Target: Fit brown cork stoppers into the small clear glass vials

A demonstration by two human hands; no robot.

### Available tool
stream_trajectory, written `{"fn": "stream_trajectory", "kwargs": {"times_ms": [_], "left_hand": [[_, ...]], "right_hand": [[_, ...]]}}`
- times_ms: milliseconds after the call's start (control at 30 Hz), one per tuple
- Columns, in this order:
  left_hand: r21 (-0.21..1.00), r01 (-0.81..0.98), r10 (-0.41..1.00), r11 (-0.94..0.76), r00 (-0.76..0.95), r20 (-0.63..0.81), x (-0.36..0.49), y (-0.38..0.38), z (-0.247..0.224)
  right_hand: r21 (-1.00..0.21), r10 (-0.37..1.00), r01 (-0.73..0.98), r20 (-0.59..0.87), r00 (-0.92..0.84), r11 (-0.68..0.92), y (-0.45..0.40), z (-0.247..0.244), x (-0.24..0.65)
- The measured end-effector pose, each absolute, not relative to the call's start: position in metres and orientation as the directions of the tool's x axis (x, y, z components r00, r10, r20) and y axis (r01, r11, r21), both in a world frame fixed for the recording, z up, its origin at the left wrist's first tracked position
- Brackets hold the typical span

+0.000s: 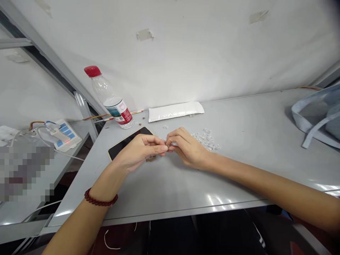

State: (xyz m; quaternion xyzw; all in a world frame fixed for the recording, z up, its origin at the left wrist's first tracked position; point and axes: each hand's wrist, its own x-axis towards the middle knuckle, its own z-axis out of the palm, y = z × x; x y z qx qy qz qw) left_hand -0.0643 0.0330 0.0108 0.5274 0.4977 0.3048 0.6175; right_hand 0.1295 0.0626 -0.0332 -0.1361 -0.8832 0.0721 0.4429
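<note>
Left hand (139, 150) and right hand (187, 148) pinched a small clear piece (168, 144).
Both curled closely together, just beside loose clear pieces (205, 140) on the grey tabletop (159, 198).

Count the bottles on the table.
1: a water bottle with a red cap, standing near the back edge of the table, left of a white packet. Another could be hidden behind the bag at right.

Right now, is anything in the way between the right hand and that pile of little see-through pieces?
Nothing visible stands in the way. The right hand is right beside the pile of small see-through pieces, at the pile's near edge.
</note>
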Motion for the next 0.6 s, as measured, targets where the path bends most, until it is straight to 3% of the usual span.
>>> {"fn": "stream_trajectory", "kwargs": {"times_ms": [300,500,600], "left_hand": [[0.926,-0.090,0.853,0.366,0.431,-0.295,-0.055,0.034,0.004],[0.938,-0.136,0.795,0.319,0.578,-0.187,-0.057,0.036,-0.005],[0.960,-0.141,0.800,0.241,0.590,-0.114,-0.053,0.033,-0.006]], "right_hand": [[-0.177,0.294,0.273,0.825,-0.483,0.946,0.057,-0.035,0.128],[-0.213,0.299,0.231,0.838,-0.455,0.949,0.053,-0.033,0.127],[-0.300,0.352,0.186,0.825,-0.443,0.936,0.050,-0.028,0.128]]}}
